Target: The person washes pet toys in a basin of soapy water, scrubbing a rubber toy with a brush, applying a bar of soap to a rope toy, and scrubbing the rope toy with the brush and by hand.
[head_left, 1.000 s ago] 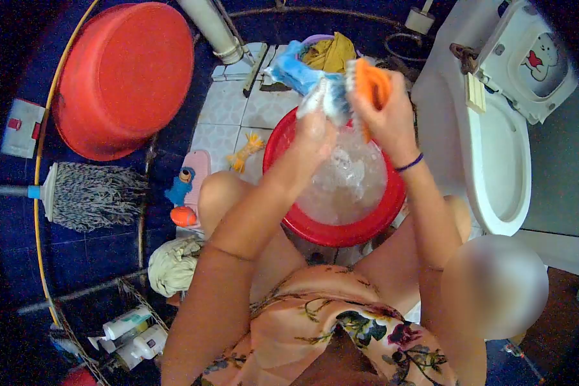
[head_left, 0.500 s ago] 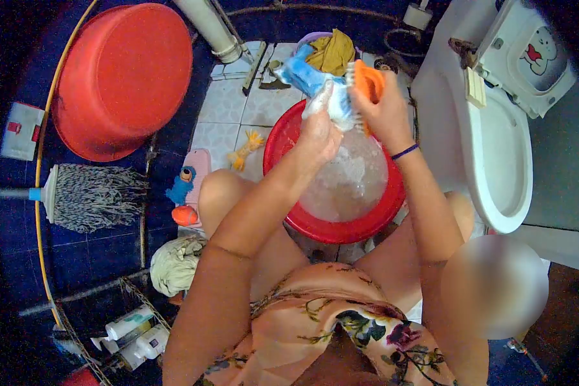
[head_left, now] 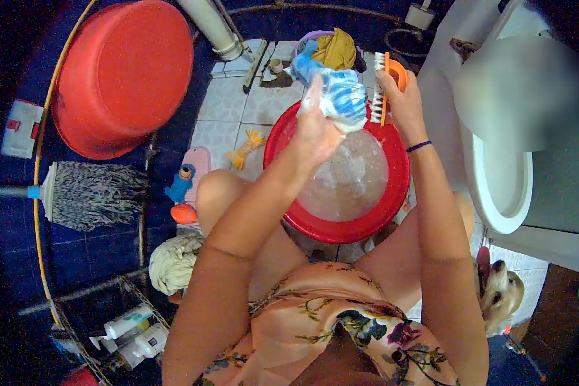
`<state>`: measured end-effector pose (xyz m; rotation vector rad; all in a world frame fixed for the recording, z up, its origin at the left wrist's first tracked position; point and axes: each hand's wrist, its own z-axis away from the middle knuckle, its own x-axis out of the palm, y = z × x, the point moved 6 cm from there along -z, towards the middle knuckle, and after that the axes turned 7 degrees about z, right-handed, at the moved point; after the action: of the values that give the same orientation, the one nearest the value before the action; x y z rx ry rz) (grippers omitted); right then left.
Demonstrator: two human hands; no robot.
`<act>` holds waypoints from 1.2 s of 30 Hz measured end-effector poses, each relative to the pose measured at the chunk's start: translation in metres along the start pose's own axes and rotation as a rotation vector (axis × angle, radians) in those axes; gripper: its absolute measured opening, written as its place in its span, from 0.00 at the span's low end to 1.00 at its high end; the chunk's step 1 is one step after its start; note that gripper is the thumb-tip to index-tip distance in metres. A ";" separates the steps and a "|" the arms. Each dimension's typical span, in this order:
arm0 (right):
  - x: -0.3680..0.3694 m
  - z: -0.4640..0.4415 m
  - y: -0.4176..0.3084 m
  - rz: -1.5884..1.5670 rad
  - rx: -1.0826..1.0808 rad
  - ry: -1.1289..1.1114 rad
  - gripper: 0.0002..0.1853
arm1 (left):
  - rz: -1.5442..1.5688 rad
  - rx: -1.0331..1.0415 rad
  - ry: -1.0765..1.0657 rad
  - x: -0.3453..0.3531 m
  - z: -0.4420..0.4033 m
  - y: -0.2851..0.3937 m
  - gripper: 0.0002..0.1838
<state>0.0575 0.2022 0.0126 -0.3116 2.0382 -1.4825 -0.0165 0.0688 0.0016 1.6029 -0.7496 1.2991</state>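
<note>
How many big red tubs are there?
2. One red tub holds cloudy water in the middle; the other red tub is at upper left. A red thing, bottom left, is too cut off to tell.

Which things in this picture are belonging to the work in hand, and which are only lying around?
Work in hand:
- orange brush, in the right hand
- soapy blue-and-white cloth, in the left hand
- red basin with cloudy water

Apparently not in use:
- mop
- large red tub
- yellow bundle
- white bottles
</note>
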 end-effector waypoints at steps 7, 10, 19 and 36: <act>0.027 0.038 -0.039 0.022 -0.126 -0.216 0.24 | -0.260 0.060 0.339 -0.013 0.002 0.005 0.27; 0.024 0.042 -0.046 0.080 -0.217 -0.206 0.25 | -0.276 0.045 0.342 -0.039 -0.003 0.000 0.20; 0.020 0.047 -0.046 0.185 -0.277 -0.284 0.25 | -0.291 -0.073 0.330 -0.016 -0.001 0.008 0.15; 0.042 0.078 -0.077 0.282 -0.683 -0.218 0.26 | 0.061 -0.004 -0.080 -0.021 -0.017 0.032 0.13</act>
<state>0.0584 0.0926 0.0545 -0.4090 2.2338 -0.5272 -0.0565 0.0698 -0.0089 1.6479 -0.8559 1.2815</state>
